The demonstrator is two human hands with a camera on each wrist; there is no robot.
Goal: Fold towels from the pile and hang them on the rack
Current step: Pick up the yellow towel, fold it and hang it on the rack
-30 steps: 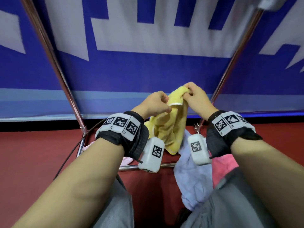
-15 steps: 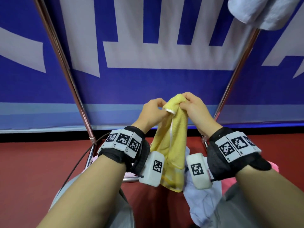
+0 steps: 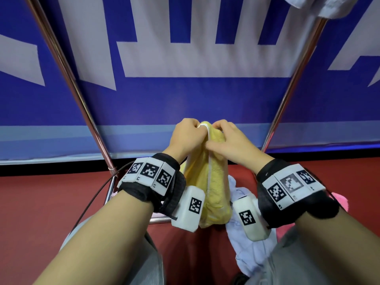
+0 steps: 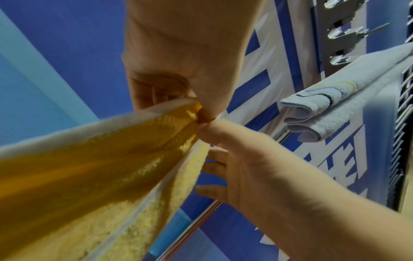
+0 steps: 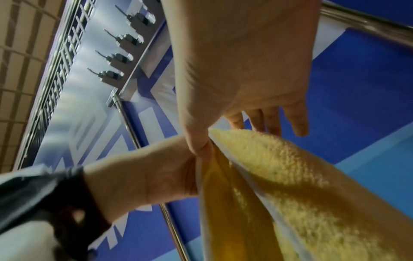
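A yellow towel (image 3: 207, 182) with a pale edge strip hangs lengthwise in the air between both hands, in front of a blue and white banner (image 3: 185, 95). Its lower end drops behind the white wrist cameras, so how far it hangs cannot be made out. The left hand (image 3: 186, 138) has its fingers curled in, pinching the towel's top corner. The right hand (image 3: 228, 140) pinches the same top edge just beside it with thumb and forefinger; in the right wrist view its other fingers (image 5: 297, 121) stretch loosely past the cloth. The two hands touch at the towel's top.

Below lies a pile of towels, a pale blue one (image 3: 246, 249) and a pink one (image 3: 339, 200), largely hidden by the forearms. The rack's slanted metal poles (image 3: 82, 103) frame the scene. At the top right, a folded pale towel (image 4: 330, 106) hangs over a rack bar, cut off by the head view's edge.
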